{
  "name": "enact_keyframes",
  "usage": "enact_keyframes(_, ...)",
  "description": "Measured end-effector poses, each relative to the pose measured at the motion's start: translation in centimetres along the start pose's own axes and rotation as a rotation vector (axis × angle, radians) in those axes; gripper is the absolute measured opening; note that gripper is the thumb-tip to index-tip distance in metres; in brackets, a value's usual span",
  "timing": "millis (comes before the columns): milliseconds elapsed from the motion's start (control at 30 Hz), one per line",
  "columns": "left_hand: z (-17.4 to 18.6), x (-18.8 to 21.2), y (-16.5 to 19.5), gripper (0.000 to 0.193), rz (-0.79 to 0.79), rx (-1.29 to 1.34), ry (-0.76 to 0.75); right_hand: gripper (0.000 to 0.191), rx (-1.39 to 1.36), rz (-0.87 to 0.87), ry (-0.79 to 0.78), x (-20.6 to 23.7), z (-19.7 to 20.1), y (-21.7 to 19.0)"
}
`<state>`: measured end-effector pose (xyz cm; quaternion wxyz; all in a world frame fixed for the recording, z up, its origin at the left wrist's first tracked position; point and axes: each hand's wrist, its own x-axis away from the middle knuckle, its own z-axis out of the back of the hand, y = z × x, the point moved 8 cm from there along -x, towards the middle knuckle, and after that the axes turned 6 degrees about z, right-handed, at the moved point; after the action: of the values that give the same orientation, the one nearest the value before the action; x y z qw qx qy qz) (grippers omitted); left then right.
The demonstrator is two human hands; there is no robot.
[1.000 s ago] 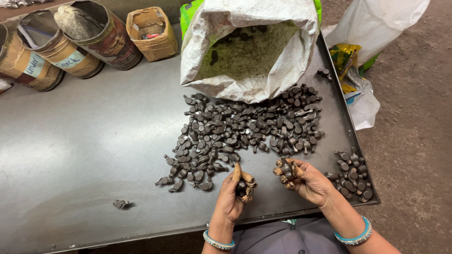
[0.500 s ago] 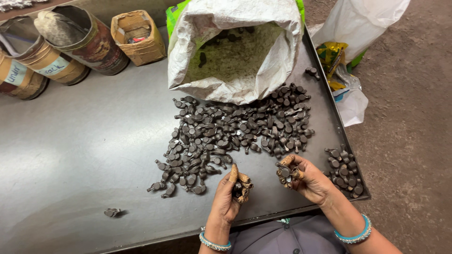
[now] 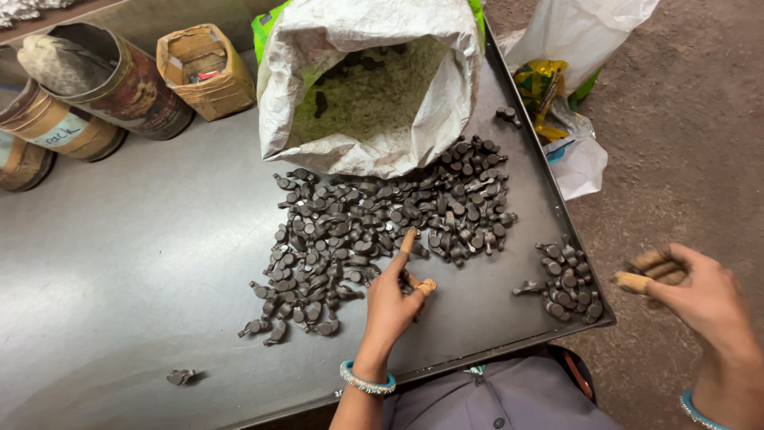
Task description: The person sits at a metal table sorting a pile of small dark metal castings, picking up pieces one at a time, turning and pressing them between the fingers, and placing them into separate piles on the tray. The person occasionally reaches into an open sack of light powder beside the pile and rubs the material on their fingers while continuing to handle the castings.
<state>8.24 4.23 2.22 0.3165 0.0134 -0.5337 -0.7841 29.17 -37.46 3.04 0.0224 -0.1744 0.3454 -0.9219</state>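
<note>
The left hand lay on the big heap of dark metal pieces at the middle of the worktop, forefinger out, nothing visibly held. The right hand hung off the edge at three o'clock, fingers loosely curled — any piece inside was hidden. The small pile sat hard against that rim; a careless sweep could probably send pieces to the floor.

We are looking at a small metal-parts workshop: dark forged pieces are lying heaped on a steel bench, just before an open sack, with tins left of it.
</note>
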Motion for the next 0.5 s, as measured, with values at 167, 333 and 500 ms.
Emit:
enact_keyframes(167, -0.8, -0.5, -0.4, 0.082, -0.009, -0.166, 0.013, 0.032, 0.567, -0.100, 0.083, -0.7, 1.1, 4.6)
enact_keyframes(333, -0.8, 1.1, -1.2, 0.068, -0.014, -0.146, 0.020, 0.036, 0.411, 0.019, 0.258, -0.1, 0.0, 0.8)
enact_keyframes(500, -0.7, 2.7, -1.8, 0.083, 0.031, 0.067, -0.069, 0.040, 0.128, 0.306, -0.018, 3.2, -10.6, -12.3)
